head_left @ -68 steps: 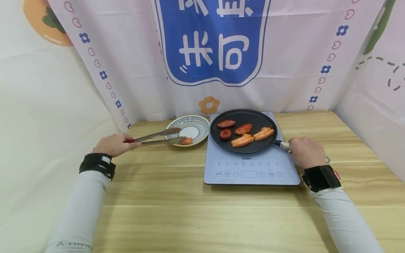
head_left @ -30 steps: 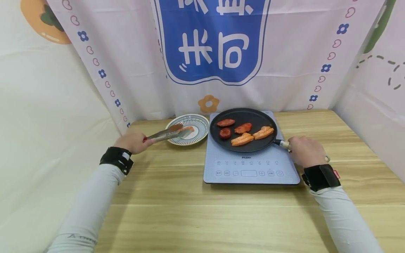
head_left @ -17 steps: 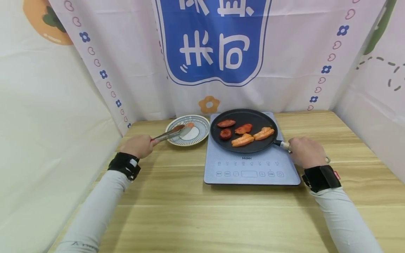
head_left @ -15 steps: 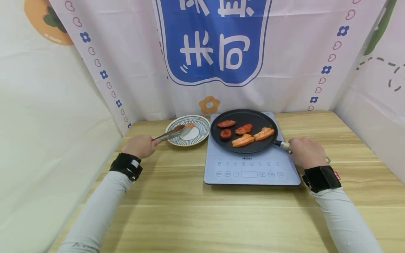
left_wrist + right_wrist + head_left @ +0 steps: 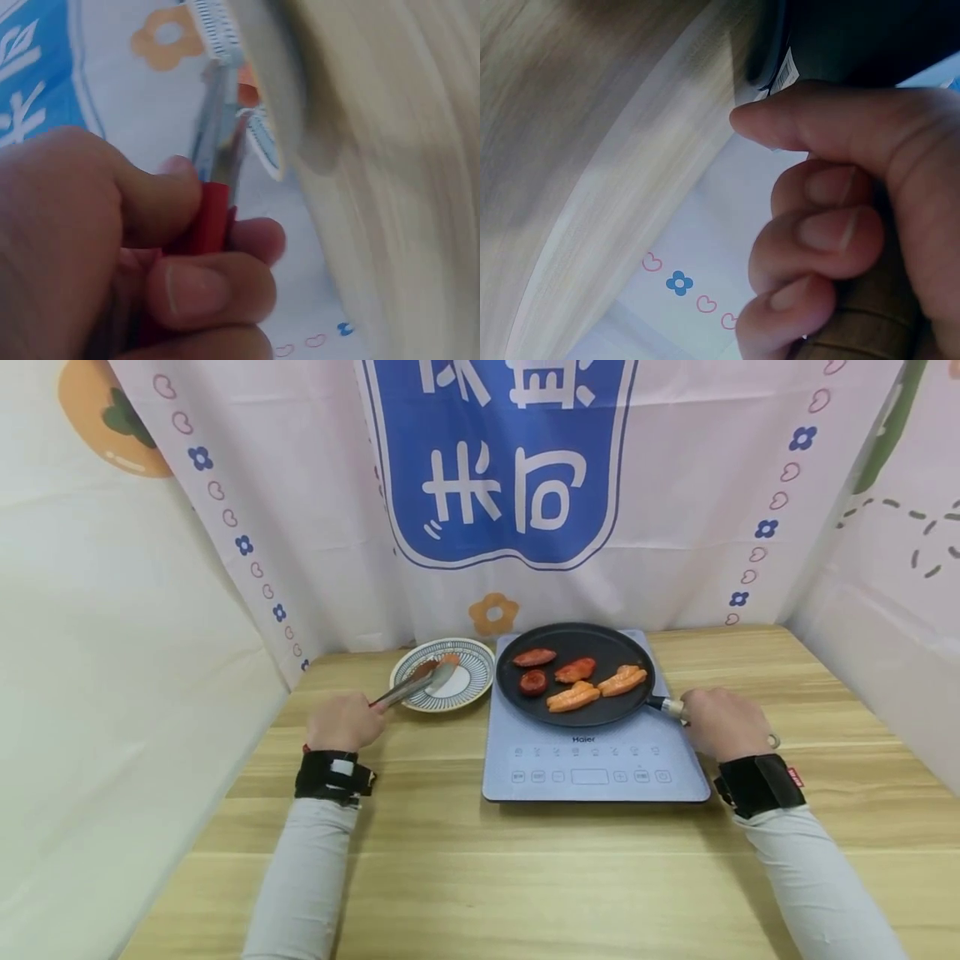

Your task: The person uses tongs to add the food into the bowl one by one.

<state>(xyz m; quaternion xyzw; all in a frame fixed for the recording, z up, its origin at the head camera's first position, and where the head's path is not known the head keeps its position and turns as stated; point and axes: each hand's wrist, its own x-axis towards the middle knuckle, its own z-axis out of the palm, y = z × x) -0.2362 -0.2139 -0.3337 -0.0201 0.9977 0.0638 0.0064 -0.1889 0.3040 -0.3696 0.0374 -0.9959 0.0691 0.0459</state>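
Note:
My left hand [image 5: 345, 722] holds metal tongs [image 5: 403, 691] by their red grips, which show in the left wrist view between thumb and curled fingers. The tongs' tips are close together over a white plate [image 5: 474, 681] with a blue-striped rim. An orange piece of food, like salmon [image 5: 450, 658], lies at the tips; whether they pinch it I cannot tell. My right hand [image 5: 726, 722] grips the wooden handle [image 5: 877, 307] of a flat black frying pan [image 5: 611, 647]. In the pan lie two orange salmon-like pieces [image 5: 573, 697] and three redder ones [image 5: 576, 670].
Under the pan is a pale induction cooker [image 5: 540, 756] with touch buttons, right of the plate. Both stand on a wooden table [image 5: 420, 877]. A printed cloth [image 5: 315, 543] hangs close behind, and white side walls [image 5: 112, 693] flank the table.
The tongs, spread at the plate's front edge earlier, have come together. The orange piece now shows farther back on the plate. My left hand has shifted right and nearer; the right hand keeps its grip.

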